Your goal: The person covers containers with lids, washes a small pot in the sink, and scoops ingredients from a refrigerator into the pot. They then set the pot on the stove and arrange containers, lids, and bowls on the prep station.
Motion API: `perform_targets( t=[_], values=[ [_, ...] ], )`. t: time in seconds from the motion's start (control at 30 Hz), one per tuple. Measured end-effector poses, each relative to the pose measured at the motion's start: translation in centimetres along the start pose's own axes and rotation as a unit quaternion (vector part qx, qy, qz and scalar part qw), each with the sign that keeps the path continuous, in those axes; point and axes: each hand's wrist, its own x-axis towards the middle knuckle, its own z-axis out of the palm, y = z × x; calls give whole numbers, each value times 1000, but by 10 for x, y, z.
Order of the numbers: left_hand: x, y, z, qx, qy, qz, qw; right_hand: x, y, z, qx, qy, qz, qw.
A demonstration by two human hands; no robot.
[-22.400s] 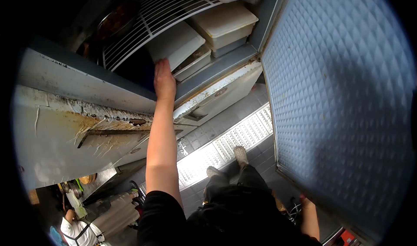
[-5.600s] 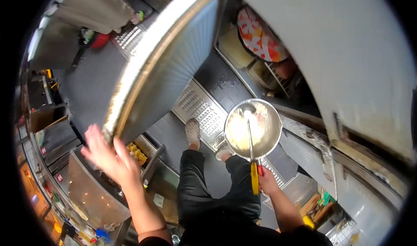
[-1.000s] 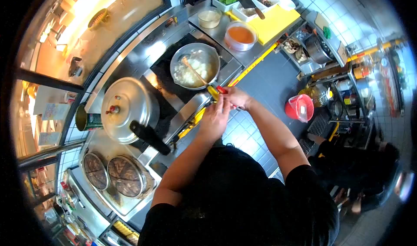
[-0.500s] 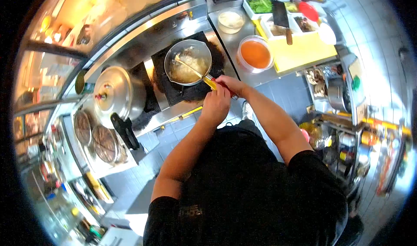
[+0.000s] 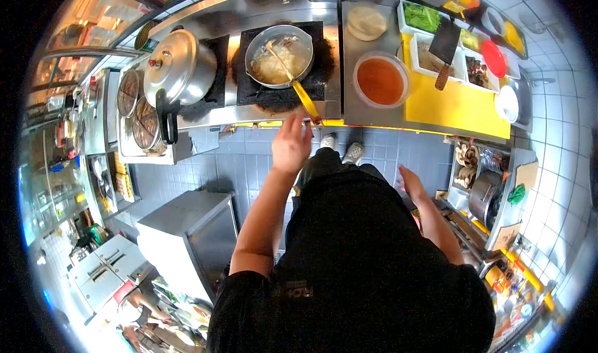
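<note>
A grey pan (image 5: 249,66) sits on the black stove burner, holding pale, stringy food in liquid. A light wooden stirring tool (image 5: 280,60) leans in it, its upper end meeting the pan's yellow handle (image 5: 304,97). My left hand (image 5: 291,146) is just below the handle's end, fingers stretched and thumb apart, with nothing held; I cannot tell whether a fingertip touches it. Down by my right side, my right hand (image 5: 410,183) hangs open, away from the counter. Right of the stove stands a clear tub of orange-red liquid (image 5: 380,81).
A large lidded pressure cooker (image 5: 177,66) stands left of the pan. On the right, a cleaver (image 5: 445,44) lies across white trays beside a yellow cutting board (image 5: 430,114). A pale bowl (image 5: 366,23) sits behind the tub. Shelves with a pot (image 5: 484,197) flank my right.
Both hands have come off the pan handle and the stirring tool. My right hand has dropped back to my side; my left has drawn slightly away. The tool stays in the pan.
</note>
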Motion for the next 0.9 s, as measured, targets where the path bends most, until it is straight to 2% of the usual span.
perform_targets(
  t=[0.07,0.1,0.13,0.17,0.23,0.27,0.3,0.37,0.4,0.47,0.5,0.6,0.7,0.73,0.83,0.87,0.9],
  values=[
    [-30,-42,23,-53,4,-127,991,-7,122,-52,-136,56,-39,988],
    [-47,-73,42,-75,2,-185,980,-32,122,-61,-54,98,66,992],
    [-60,-100,63,-66,-5,-238,969,-62,100,-60,68,151,185,969],
    [-74,-132,88,-58,-13,-290,955,-83,95,-64,124,196,244,941],
    [-104,-229,168,-212,-74,-432,874,-118,98,-73,157,249,293,910],
    [-110,-262,197,-336,-33,-476,812,-138,105,-78,170,273,306,896],
    [-111,-277,218,-454,-6,-514,727,-154,129,-88,177,284,305,892],
    [-75,-243,201,-542,-23,-523,657,-195,151,-91,190,318,256,893],
    [-66,-241,207,-541,-42,-528,653,-211,127,-93,183,329,300,876],
    [-62,-233,214,-593,1,-527,609,-234,101,-87,204,362,277,866],
    [-58,-230,218,-576,14,-538,615,-237,95,-89,232,356,273,863],
    [-56,-233,229,-588,30,-546,596,-245,86,-85,167,335,272,886],
    [-52,-247,243,-550,40,-596,584,-218,102,-90,199,342,287,872],
    [-50,-250,246,-528,44,-617,582,-208,97,-90,264,357,259,858],
    [-69,-229,230,-582,70,-613,530,-167,74,-117,247,302,200,899],
    [-82,-224,232,-585,34,-614,529,-155,41,-126,210,292,191,913],
    [-95,-215,235,-589,0,-613,527,-144,18,-128,175,291,90,936]
  ],
)
